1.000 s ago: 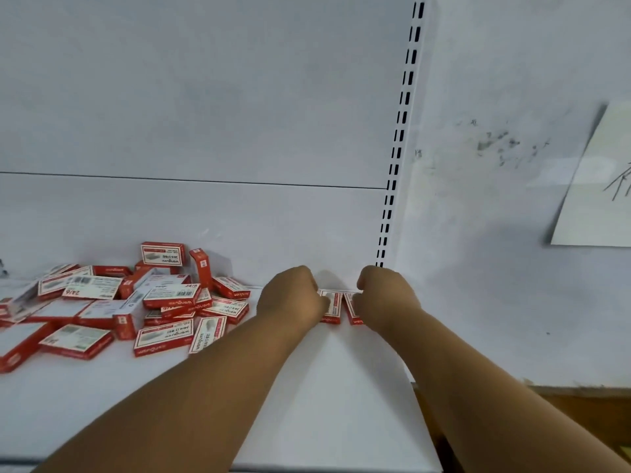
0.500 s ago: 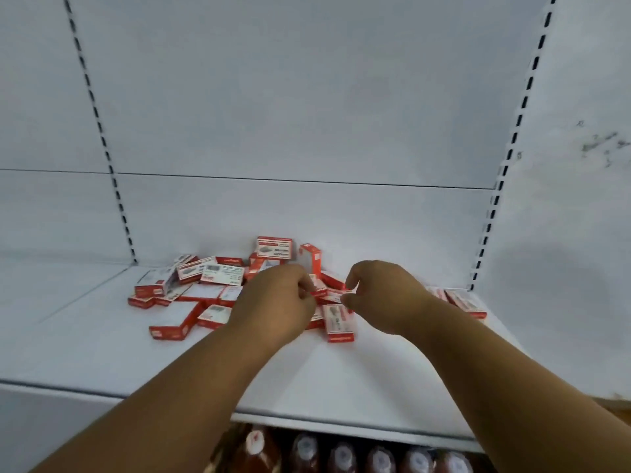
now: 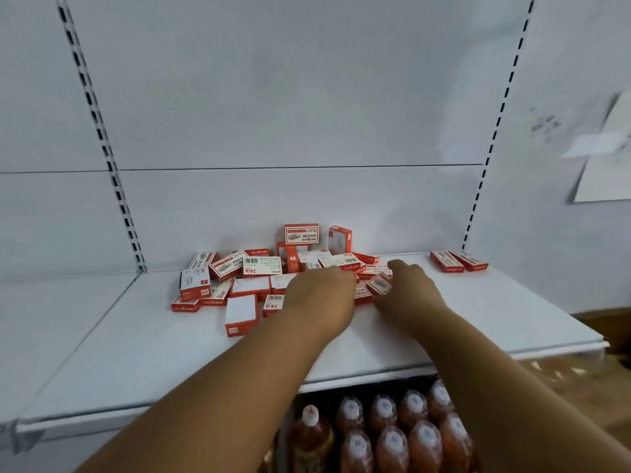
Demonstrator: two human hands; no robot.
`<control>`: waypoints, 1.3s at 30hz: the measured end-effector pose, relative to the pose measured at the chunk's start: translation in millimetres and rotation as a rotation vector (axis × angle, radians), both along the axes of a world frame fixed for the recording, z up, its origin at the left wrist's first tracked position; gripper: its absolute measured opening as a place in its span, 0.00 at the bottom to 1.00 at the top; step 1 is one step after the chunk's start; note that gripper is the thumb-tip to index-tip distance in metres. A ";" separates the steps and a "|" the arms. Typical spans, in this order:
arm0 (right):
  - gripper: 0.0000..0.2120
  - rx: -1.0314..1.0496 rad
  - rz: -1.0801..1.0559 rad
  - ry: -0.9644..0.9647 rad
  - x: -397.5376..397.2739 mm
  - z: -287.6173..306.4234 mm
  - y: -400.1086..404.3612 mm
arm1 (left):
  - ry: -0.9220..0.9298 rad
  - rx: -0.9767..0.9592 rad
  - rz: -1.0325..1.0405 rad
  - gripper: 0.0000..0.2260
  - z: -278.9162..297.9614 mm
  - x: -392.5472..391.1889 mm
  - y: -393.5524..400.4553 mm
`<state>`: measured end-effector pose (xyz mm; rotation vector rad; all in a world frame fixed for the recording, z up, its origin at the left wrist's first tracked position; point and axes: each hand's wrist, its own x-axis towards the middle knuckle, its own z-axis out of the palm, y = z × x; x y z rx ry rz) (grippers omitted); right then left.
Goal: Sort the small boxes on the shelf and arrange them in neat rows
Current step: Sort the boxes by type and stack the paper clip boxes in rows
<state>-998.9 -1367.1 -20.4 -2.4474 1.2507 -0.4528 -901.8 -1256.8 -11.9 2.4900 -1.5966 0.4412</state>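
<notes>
Both hands, left (image 3: 321, 295) and right (image 3: 411, 288), are laid on the box pile (image 3: 273, 271); grip can't be told, fingers are hidden.

Shelf (image 3: 478, 322): carries all the small boxes.
Heap of boxes (image 3: 259, 278): left of centre, toward the back panel.
Upright boxes (image 3: 302, 233): at the heap's rear, against the back panel.
Pair of boxes (image 3: 457, 261): side by side, back right corner, well apart from the heap.
Left hand (image 3: 321, 295): over the heap's right part.
Right hand (image 3: 409, 288): just right of the left hand, at the heap's right edge.
Bottles (image 3: 392, 435): below the shelf, in rows.
</notes>
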 end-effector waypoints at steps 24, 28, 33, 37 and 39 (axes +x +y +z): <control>0.13 0.512 0.077 -1.123 -57.6 20.4 7.4 | 1.115 -0.459 -0.117 0.13 16.8 -27.9 -9.2; 0.14 0.416 -0.016 -1.079 -79.0 15.7 -23.0 | 1.036 -0.447 -0.104 0.12 15.4 -41.9 -35.5; 0.16 0.341 -0.059 -0.980 -103.5 12.6 -94.1 | 0.986 -0.427 -0.080 0.14 17.4 -67.4 -88.0; 0.17 0.344 0.037 -0.898 -116.2 12.1 -155.2 | 0.900 -0.419 -0.005 0.16 18.8 -85.0 -131.0; 0.16 0.383 0.092 -0.843 -120.3 13.8 -184.5 | 0.883 -0.442 0.049 0.17 18.5 -93.6 -151.6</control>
